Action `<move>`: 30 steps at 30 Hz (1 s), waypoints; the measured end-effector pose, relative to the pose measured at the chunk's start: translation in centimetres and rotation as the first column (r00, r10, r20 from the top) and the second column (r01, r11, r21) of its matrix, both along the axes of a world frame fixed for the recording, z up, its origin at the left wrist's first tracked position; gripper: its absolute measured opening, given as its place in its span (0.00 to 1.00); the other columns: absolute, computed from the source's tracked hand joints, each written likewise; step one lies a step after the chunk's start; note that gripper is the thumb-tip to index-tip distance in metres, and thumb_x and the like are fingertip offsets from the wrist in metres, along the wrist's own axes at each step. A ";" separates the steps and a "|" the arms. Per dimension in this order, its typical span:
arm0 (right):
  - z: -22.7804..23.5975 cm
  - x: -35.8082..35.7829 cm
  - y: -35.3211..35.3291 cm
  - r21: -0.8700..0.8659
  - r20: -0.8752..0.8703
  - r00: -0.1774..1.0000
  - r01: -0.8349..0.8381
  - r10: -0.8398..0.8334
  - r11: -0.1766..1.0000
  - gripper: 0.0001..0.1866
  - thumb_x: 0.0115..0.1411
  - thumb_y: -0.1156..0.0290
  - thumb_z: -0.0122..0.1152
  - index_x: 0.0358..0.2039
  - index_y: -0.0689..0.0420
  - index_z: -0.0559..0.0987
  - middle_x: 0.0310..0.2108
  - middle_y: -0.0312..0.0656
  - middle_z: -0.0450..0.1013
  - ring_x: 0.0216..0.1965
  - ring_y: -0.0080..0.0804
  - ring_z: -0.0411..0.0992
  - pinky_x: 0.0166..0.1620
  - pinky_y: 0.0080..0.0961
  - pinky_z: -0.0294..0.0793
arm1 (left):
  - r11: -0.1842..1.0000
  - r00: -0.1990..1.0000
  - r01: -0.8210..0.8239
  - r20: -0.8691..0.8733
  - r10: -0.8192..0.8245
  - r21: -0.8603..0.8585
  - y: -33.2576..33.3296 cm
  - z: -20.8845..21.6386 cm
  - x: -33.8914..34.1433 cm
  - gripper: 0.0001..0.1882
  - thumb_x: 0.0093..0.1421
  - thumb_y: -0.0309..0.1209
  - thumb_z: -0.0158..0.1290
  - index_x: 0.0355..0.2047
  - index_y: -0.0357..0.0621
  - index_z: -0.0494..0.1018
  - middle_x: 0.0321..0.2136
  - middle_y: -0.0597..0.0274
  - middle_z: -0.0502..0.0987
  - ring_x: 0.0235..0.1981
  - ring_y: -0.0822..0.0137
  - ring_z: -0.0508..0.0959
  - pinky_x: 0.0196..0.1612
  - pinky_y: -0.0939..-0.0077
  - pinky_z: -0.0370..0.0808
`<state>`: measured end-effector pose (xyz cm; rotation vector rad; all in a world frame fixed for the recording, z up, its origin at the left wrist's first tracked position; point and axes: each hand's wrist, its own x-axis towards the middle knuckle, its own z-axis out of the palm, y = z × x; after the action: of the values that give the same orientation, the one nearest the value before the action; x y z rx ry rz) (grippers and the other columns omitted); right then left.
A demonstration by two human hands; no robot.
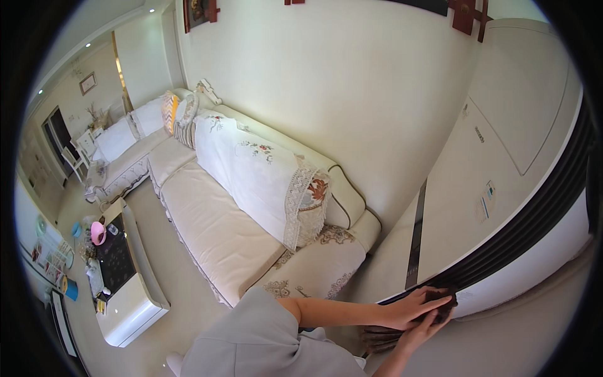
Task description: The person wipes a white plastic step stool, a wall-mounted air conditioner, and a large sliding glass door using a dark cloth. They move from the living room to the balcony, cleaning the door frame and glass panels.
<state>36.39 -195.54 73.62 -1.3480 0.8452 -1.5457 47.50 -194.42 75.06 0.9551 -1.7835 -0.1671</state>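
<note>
Head view: beside a tall white air conditioner (458,201), near its dark vent's (505,240) lower end, left hand (409,310) and right hand (424,331) grip a brown cloth (448,300). Wiping seems in hand; the next move likely calls for steady pressure.

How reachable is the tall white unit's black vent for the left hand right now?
Likely yes: the left hand is right by the lower end of the black vent, with nothing visible blocking it. It's on a dark brown cloth, which may need shifting first.

Dark brown cloth (447,303), bunched, beside white air conditioner (461,169)
</note>
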 end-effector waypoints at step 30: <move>-13.9 0.0 -11.3 0.167 -0.012 0.794 0.601 -0.608 0.781 0.38 0.52 0.88 0.50 0.65 0.53 0.61 0.67 0.64 0.45 0.67 0.67 0.45 0.68 0.48 0.47 | 0.970 0.976 -0.216 0.017 0.216 0.107 -1.8 -1.6 0.4 0.43 0.59 0.33 0.56 0.70 0.35 0.47 0.70 0.34 0.37 0.71 0.38 0.44 0.69 0.52 0.51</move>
<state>36.42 -206.82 59.69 -0.9542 1.4476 -1.9252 47.92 -196.26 73.49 1.2212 -1.6751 -0.1238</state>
